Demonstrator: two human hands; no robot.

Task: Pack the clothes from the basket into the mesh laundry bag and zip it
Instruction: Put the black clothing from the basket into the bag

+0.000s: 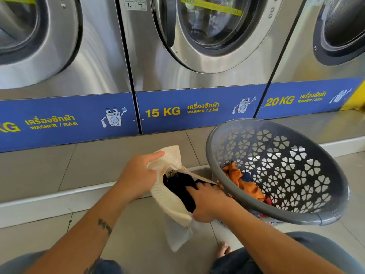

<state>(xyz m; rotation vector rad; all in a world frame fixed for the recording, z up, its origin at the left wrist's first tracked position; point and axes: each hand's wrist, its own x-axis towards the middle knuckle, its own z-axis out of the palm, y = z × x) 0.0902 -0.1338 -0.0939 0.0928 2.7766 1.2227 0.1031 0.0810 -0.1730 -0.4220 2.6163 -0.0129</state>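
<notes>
A cream mesh laundry bag (167,196) hangs open in front of me above the tiled floor. My left hand (138,175) grips its upper edge and holds the mouth open. My right hand (209,202) grips a black garment (180,186) that sits partly inside the bag's mouth. To the right, a grey plastic basket (286,214) with flower-shaped holes is tilted toward me. Orange, blue and red clothes (245,184) lie in its bottom.
Three steel front-loading washers (197,46) stand in a row behind, on a blue base strip above a raised tiled step (98,161). My knees in jeans and a bare foot (223,252) are at the bottom of the view. A white sheet of fabric (177,236) hangs below the bag.
</notes>
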